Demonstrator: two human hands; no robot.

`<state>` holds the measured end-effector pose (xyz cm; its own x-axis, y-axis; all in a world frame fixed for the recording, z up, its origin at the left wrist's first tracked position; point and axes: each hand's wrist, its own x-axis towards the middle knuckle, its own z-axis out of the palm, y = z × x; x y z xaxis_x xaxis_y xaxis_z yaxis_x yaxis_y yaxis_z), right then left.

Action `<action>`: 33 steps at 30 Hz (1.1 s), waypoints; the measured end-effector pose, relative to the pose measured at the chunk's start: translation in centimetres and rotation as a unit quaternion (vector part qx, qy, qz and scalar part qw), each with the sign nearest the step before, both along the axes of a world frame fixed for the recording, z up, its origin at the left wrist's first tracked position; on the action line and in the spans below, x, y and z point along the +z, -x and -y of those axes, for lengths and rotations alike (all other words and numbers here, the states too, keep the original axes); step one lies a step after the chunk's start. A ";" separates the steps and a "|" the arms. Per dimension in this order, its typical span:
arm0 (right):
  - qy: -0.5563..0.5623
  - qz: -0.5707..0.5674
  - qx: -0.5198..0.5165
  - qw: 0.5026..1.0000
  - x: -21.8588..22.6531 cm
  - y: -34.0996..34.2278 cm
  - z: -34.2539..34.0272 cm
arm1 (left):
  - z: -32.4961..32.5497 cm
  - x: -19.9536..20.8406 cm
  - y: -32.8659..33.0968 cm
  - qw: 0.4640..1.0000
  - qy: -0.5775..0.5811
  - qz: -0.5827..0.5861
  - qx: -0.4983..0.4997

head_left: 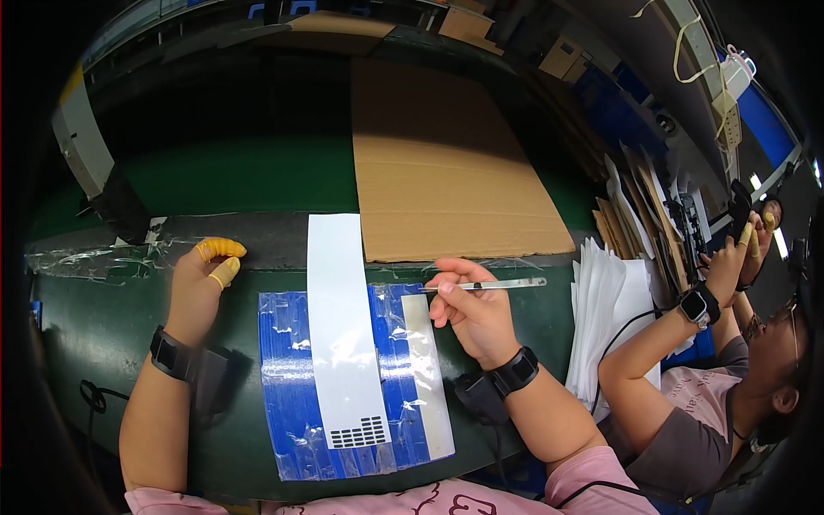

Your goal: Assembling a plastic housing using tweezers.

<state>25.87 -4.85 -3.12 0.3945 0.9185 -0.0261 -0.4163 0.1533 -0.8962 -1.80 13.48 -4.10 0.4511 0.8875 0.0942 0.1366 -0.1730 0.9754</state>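
Note:
My left hand (202, 279) rests on the green table (103, 318) near the far edge, fingers loosely curled, with yellow finger cots on two fingertips; it holds nothing. My right hand (470, 311) pinches a pair of metal tweezers (502, 284) that point to the right. Between my hands lies a blue pad wrapped in clear plastic film (296, 386). A long white strip (342, 330) lies across it, with a block of small black marks at its near end. A second, duller strip (429, 378) lies along the pad's right side.
A large cardboard sheet (446, 163) lies beyond the pad. A stack of white sheets (605, 309) stands to the right. A person at the right raises both hands (742, 249), wearing a wristwatch. Clear tape (94, 257) runs along the table's far left.

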 end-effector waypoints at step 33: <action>0.035 -0.060 0.005 0.998 0.4 -0.5 0.2 | 0.0 0.2 0.1 1.000 -0.004 -0.012 0.004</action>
